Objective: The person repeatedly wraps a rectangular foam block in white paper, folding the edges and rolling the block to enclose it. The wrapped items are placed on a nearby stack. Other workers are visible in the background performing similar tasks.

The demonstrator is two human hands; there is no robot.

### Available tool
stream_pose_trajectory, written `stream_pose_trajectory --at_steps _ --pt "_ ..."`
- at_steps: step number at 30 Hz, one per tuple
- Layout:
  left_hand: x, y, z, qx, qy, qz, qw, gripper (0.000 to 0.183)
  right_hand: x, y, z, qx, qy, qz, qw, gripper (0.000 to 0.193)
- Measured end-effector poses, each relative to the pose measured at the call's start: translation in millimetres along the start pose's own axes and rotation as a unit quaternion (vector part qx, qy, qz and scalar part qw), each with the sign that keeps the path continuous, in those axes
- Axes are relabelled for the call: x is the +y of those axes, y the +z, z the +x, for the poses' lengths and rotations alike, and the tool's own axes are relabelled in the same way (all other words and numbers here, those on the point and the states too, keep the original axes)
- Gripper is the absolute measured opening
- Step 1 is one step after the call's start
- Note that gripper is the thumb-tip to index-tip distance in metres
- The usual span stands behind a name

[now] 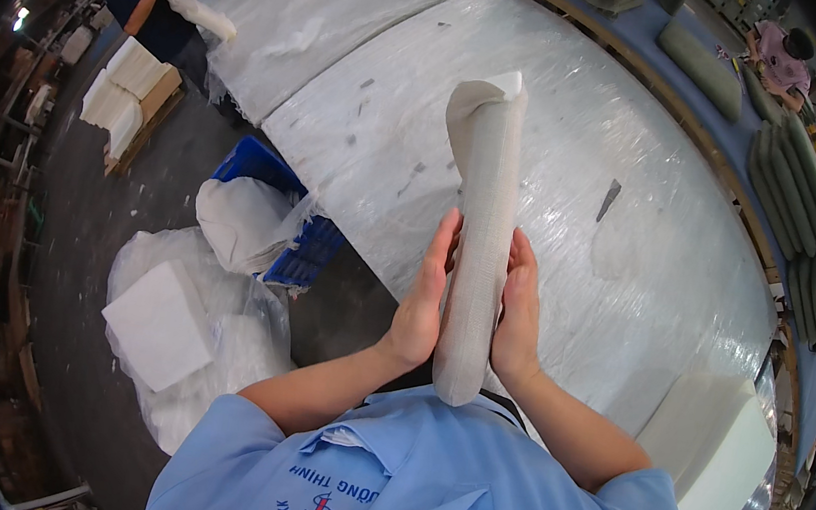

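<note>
Upright between my palms is a long white fabric-covered cushion [481, 253], seen edge-on, its rounded end close to my chest. A loose flap of cloth folds out at its far end. My left hand [421, 302] presses along the cushion's left side with fingers pointing forward. On the opposite side my right hand [518, 313] lies flat against it, so the cushion is gripped between both hands. Beneath them is a wide table [371, 140] covered in clear plastic film.
A blue crate [313, 249] with white cloth stands left of the table, beside white foam blocks [160, 325] on plastic. Another white block [710, 431] lies at the right. Green cushions [793, 188] are stacked at far right. Two people work farther off, one at each side.
</note>
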State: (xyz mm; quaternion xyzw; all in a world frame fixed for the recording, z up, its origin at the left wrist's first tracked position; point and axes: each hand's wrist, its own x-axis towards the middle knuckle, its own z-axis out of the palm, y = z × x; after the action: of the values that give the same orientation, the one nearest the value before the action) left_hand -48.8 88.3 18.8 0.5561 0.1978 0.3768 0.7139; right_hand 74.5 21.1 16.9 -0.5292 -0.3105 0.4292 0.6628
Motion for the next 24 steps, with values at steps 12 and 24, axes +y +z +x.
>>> stream_pose_trajectory --at_steps 12,24 --pt "12.8 26.2 13.4 0.037 0.037 0.278 0.959 0.069 32.3 -4.6 11.7 -0.005 -0.103 -0.040 0.994 0.084" --pt "14.1 18.8 -5.1 0.002 0.016 0.253 0.967 0.073 -18.7 4.0 -9.8 -0.001 0.028 -0.023 0.999 0.083"
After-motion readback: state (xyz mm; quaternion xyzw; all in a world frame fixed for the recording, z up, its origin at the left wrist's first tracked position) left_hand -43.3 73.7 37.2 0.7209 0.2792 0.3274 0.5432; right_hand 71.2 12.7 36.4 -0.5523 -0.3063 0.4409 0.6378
